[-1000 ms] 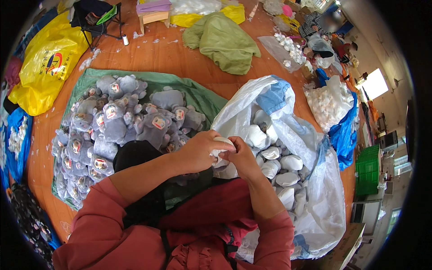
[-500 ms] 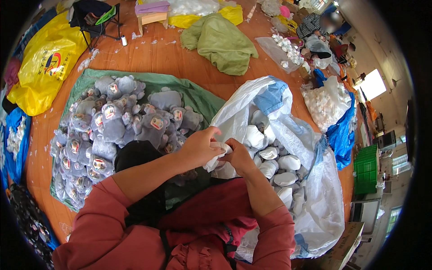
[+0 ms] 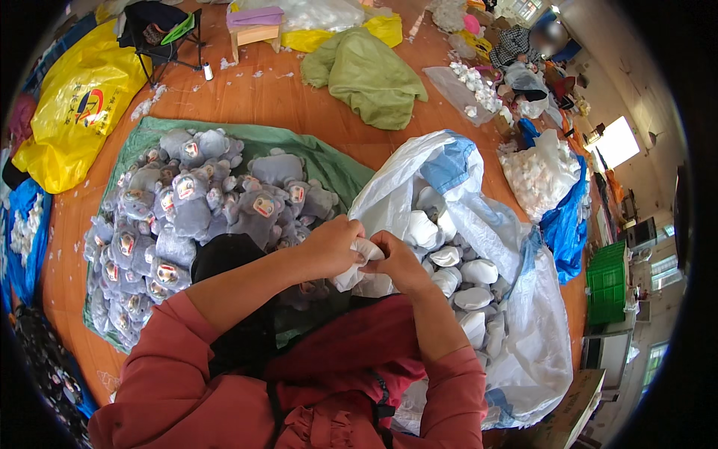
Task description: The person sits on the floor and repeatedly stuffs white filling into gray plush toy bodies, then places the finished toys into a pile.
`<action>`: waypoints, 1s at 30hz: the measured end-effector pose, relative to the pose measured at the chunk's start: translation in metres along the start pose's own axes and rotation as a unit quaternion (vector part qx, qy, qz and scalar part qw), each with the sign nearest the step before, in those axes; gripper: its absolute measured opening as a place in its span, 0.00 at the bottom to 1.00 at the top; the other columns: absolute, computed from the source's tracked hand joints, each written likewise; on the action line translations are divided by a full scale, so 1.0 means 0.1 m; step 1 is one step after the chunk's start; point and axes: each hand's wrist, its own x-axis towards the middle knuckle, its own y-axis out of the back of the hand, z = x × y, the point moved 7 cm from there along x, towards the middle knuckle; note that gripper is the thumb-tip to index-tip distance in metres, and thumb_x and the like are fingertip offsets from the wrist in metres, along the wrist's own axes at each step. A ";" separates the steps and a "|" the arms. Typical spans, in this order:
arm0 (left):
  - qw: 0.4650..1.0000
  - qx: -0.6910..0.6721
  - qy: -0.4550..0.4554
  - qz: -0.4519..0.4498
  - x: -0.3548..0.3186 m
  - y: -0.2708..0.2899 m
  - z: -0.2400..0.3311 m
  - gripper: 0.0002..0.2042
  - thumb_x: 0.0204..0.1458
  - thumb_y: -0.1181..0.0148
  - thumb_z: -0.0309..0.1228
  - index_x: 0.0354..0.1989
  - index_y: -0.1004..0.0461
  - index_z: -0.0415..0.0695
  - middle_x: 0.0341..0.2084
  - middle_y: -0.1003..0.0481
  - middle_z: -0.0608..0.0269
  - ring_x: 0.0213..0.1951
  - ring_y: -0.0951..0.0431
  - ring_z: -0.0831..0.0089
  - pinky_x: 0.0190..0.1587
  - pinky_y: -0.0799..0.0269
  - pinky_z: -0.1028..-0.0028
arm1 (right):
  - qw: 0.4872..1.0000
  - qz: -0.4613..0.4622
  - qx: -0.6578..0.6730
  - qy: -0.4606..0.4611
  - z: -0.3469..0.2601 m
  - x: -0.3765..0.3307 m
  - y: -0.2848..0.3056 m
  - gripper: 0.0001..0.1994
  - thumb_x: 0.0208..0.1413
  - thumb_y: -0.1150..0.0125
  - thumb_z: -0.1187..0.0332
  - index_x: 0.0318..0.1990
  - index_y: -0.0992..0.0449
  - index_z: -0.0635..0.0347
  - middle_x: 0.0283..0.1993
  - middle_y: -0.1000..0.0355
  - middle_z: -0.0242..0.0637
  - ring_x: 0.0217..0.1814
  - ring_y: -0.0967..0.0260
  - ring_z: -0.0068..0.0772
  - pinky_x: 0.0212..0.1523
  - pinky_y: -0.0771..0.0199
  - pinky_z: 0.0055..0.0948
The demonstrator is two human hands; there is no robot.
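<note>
Fingers of my left hand [image 3: 329, 247] and right hand [image 3: 396, 262] pinched together on white fabric piece [image 3: 357, 275], held between both hands above my lap. Just right of fingers: open white woven sack [image 3: 479, 224], full of more white stuffed pieces [image 3: 471, 292]. Left of fingers: green sheet [image 3: 329, 161] heaped with grey plush toys [image 3: 194, 217]. Well beyond: yellow bag [image 3: 82, 105], olive cloth [image 3: 370, 75].

The toys [image 3: 202, 217] look plush and matt, lying on green cloth [image 3: 329, 161]. The sack [image 3: 523, 299] is woven plastic, slightly glossy. The floor [image 3: 284, 97] is smooth wood.
</note>
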 end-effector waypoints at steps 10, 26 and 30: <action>0.986 0.063 -0.091 0.128 -0.02 0.01 0.04 0.17 0.45 0.37 0.20 0.43 0.34 0.42 0.40 0.31 0.48 0.42 0.27 0.45 0.43 0.31 0.56 | 0.996 0.008 0.075 0.045 -0.03 -0.01 0.08 0.13 0.55 0.33 0.70 0.46 0.28 0.63 0.40 0.29 0.30 0.41 0.33 0.21 0.44 0.31 0.24; 0.978 0.056 -0.088 0.180 0.06 0.13 0.08 0.13 0.41 0.38 0.19 0.35 0.32 0.40 0.31 0.29 0.45 0.36 0.26 0.44 0.38 0.31 0.53 | 0.982 0.143 -0.082 0.095 0.02 0.07 0.02 0.18 0.53 0.37 0.75 0.52 0.31 0.66 0.42 0.27 0.35 0.41 0.30 0.24 0.44 0.28 0.25; 0.971 0.035 -0.076 0.224 0.04 0.27 0.08 0.12 0.41 0.41 0.17 0.34 0.33 0.42 0.31 0.29 0.48 0.36 0.27 0.45 0.37 0.32 0.54 | 0.993 0.040 0.081 0.072 -0.10 0.00 -0.02 0.28 0.52 0.30 0.72 0.60 0.35 0.66 0.50 0.29 0.34 0.51 0.30 0.26 0.54 0.29 0.27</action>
